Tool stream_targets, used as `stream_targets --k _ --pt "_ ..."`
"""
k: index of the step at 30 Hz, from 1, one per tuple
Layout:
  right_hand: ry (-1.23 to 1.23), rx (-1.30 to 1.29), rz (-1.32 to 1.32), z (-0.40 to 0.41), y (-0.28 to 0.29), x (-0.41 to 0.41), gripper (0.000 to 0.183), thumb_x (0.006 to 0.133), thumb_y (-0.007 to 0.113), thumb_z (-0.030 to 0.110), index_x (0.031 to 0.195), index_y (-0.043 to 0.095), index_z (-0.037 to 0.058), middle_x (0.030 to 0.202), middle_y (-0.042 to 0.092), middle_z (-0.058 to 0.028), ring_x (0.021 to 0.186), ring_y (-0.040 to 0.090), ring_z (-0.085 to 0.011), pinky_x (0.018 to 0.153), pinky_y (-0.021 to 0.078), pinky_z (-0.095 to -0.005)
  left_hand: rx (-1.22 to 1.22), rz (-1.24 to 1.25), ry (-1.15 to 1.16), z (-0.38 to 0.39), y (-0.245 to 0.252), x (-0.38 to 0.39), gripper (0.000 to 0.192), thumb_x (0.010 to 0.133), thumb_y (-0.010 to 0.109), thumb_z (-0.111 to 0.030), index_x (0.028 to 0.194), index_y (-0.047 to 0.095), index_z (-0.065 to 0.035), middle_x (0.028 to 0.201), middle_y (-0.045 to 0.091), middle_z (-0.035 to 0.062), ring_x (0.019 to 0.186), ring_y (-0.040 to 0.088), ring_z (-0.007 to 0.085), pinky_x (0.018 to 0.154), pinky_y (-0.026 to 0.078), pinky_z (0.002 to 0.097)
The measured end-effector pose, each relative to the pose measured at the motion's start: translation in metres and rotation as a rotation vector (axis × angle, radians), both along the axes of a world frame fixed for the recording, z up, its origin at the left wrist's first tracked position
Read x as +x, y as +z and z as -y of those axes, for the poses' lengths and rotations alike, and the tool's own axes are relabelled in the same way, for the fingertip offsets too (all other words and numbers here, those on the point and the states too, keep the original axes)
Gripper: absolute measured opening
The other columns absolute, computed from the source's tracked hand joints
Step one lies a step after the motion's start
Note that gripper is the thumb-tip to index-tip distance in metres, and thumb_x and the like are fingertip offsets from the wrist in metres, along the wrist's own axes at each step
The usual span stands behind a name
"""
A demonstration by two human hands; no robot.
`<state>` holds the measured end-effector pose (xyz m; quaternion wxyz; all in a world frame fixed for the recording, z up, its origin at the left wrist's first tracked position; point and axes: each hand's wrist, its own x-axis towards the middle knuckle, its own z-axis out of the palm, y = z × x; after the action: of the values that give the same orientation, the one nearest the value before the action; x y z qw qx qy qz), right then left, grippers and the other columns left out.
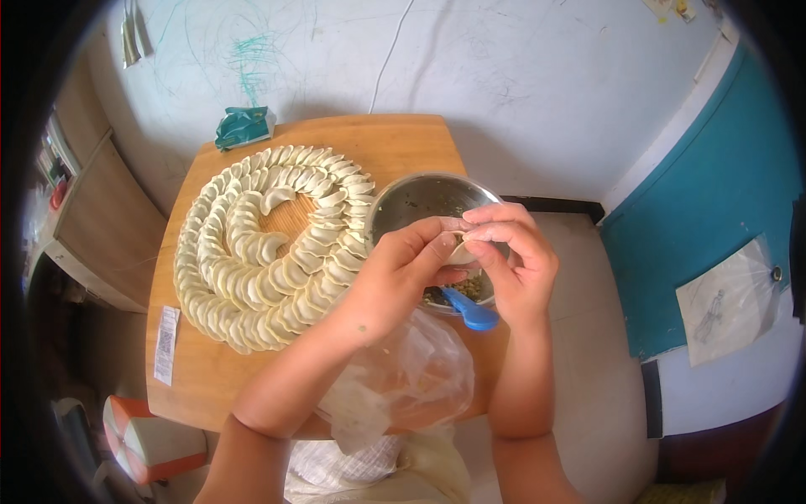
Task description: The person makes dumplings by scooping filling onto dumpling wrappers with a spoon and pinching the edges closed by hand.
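Above a steel bowl [409,195], a half-folded dumpling [463,252] is pinched between my two hands. My left hand [403,258] grips its left side with thumb and forefinger. The fingertips of my right hand [519,258] press its upper edge, and a little filling shows at the opening. Chopped green filling [472,286] lies in the bowl, partly hidden by my hands. A blue-handled utensil [472,313] leans out over the bowl's near rim; its other end is hidden. Left of the bowl, many folded dumplings [271,283] overlap in a spiral on a round slatted mat [286,217].
A clear plastic bag [422,378] lies at the near edge of the wooden table [403,142]. A green packet [242,128] sits at the back left corner, a printed paper slip [166,346] at the left. An orange-and-white stool [154,441] stands below left.
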<state>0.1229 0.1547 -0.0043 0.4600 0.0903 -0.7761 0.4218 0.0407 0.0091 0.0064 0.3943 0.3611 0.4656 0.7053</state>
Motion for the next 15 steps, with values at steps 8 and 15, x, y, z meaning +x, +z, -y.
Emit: stream_targets --k 8,15 --pt "-0.016 0.157 -0.037 -0.005 -0.001 -0.001 0.010 0.073 0.069 -0.003 0.079 0.062 0.0014 0.089 0.066 -0.0079 0.083 0.058 -0.0219 0.077 0.0447 -0.0320 -0.001 -0.076 0.121 0.000 0.006 0.001 0.036 0.100 0.036 -0.021 0.130 0.036 -0.0010 0.122 0.050 0.0081 0.112 0.052 0.0165 0.090 0.050 0.0318" --pt "-0.118 0.200 -0.191 -0.002 0.002 0.000 0.013 0.073 0.069 -0.005 0.082 0.061 0.0010 0.086 0.065 -0.0088 0.081 0.057 -0.0242 0.076 0.0456 -0.0342 0.084 -0.136 0.026 -0.001 0.003 -0.001 0.042 0.093 0.053 -0.009 0.131 0.038 0.0012 0.120 0.052 0.0103 0.106 0.055 0.0156 0.087 0.050 0.0317"
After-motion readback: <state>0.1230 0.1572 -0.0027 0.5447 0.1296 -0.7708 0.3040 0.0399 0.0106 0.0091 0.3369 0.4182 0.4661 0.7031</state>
